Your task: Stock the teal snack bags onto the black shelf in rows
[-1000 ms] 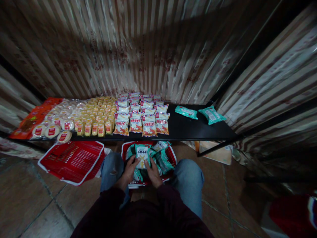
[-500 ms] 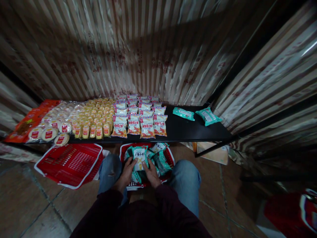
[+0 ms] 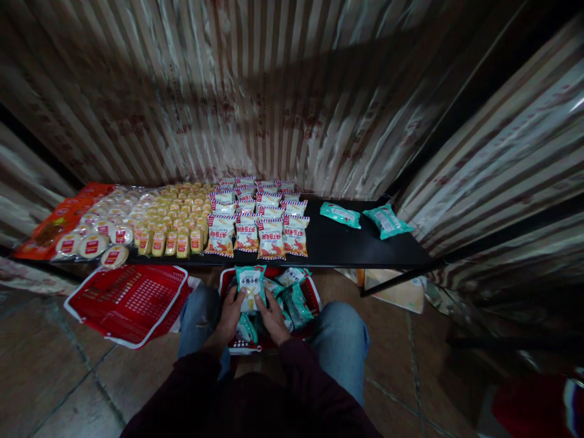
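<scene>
Between my knees, my left hand (image 3: 230, 313) and my right hand (image 3: 272, 319) grip one teal and white snack bag (image 3: 250, 286) by its two sides, its printed front facing up at me. It is held over a red basket (image 3: 316, 296), in which several more teal snack bags (image 3: 298, 304) lie loosely. Two teal bags lie flat on the right part of the black shelf (image 3: 319, 243): a left one (image 3: 340, 215) and a right one (image 3: 387, 220).
Rows of white snack bags (image 3: 271, 236) stand mid-shelf. Left of them are yellow wrapped cakes (image 3: 171, 240), round wrapped cakes (image 3: 91, 245) and orange packages (image 3: 48, 234). Another red basket (image 3: 132, 298) sits on the floor at left. A striped curtain (image 3: 255, 91) hangs behind.
Both hands have raised the held snack bag slightly and shifted it a little left, towards the shelf edge. The view has tilted slightly.
</scene>
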Tool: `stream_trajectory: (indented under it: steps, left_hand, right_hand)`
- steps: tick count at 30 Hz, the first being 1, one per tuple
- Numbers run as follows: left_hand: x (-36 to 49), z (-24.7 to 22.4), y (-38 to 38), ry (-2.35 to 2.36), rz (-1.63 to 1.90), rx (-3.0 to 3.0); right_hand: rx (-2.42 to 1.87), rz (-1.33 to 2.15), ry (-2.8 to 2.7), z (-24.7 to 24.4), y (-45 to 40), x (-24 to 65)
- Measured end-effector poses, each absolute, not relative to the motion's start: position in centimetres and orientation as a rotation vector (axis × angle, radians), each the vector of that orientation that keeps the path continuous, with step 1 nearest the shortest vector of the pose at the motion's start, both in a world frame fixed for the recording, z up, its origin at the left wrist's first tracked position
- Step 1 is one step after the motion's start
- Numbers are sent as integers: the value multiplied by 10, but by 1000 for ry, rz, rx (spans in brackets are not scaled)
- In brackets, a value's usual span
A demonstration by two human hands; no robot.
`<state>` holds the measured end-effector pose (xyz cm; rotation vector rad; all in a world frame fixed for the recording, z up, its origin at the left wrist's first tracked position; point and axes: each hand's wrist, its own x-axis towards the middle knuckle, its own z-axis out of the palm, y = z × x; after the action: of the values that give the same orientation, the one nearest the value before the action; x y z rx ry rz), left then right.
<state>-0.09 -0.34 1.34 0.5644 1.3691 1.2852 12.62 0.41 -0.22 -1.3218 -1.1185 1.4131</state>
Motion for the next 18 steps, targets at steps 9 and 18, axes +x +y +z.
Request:
stream_trajectory:
  steps: [9, 18]
  left_hand:
    - [-7, 15, 10, 1481, 1295, 604]
    - [-3, 10, 4, 1458, 1266, 582]
  right_hand:
    - [-1256, 1439, -1204, 10, 17, 122]
    - [-1274, 1400, -1281, 4, 14, 127]
